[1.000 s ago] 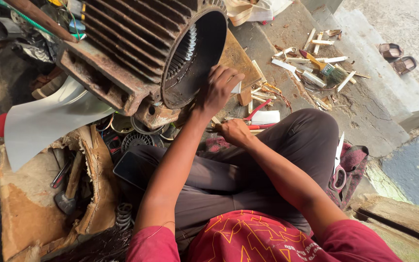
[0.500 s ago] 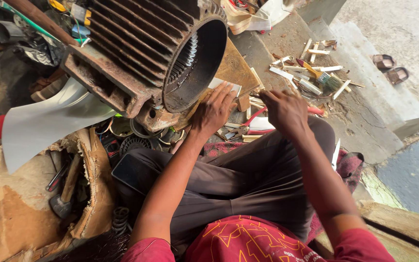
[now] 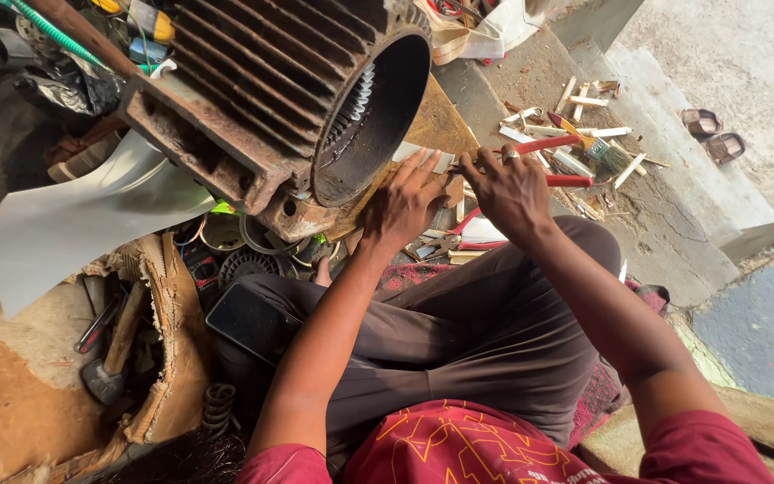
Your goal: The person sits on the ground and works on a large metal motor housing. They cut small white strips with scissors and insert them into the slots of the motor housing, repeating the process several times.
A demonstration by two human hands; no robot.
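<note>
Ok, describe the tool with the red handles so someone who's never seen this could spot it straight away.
Start at the big ribbed motor housing at top centre, then move right past its round open end to the person's right hand. The pliers stick out from that hand. Their two smooth red handles point right, unlike the pale wood scraps and the paintbrush lying beside them.

Rusty ribbed metal motor housing [image 3: 253, 90]

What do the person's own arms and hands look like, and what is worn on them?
Both arms are bare from the short red sleeves down to the wrists. Neither the left hand nor the right hand wears a glove. A small ring sits on one of the right hand's fingers. No watch or bracelet shows.
</note>
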